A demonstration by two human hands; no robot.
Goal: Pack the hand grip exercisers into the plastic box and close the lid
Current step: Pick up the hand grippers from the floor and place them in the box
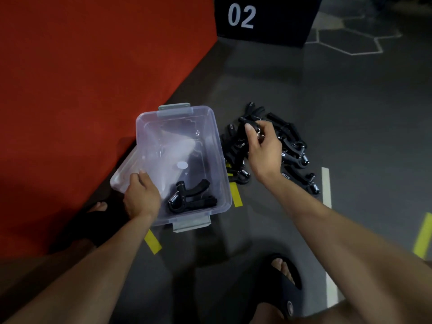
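Note:
A clear plastic box (219,160) with grey latches stands open on the dark floor. One or two black hand grip exercisers (190,197) lie in its near right corner. My left hand (141,196) grips the box's near left rim. The clear lid (122,174) leans under the box's left side, partly hidden. To the right of the box lies a pile of several black exercisers (292,150). My right hand (263,147) is over the pile, fingers closed on one exerciser (249,123) by its spring end.
A red mat (81,78) borders the box on the left. A black block marked 02 (264,17) stands at the back. Yellow tape strips (236,195) and a white line (326,185) mark the floor. My feet in black sandals (285,286) are near the bottom.

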